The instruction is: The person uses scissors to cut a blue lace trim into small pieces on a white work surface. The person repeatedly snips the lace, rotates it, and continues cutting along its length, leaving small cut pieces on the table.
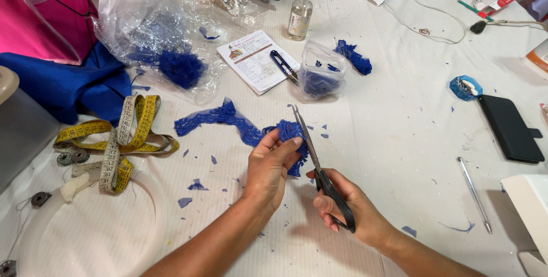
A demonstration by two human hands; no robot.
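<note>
Over at the far left of the strip of royal-blue lace trim [240,125], a yellow and white cloth tape measure [117,140] lies in loose loops, with a crinkled clear plastic bag [148,20] holding more blue lace just above it. The lace itself snakes across the white ribbed table cover [399,117], one end lying flat, the other bunched up in the left hand [269,165]. That hand is closed on the lace, thumb on top, fingers curled beneath, pinching the motif right beside the blades. It looks feather-light and floppy, an open weave that would fray or snag easily, so a hold close to the cutting line, as here, seems the way to keep it taut. Tiny blue offcuts [197,185] are scattered below the lace. Above it sit a small printed notepad [257,60] with black thread snips [283,67] resting across it. Now the right hand [348,208], just right of the lace: fingers threaded through the black loops of long steel scissors [314,157], clamped round the handles, blades nearly together with the tips poking up past the lace edge. Well to the right of the lace lies a thin metal rod [474,194].
</note>
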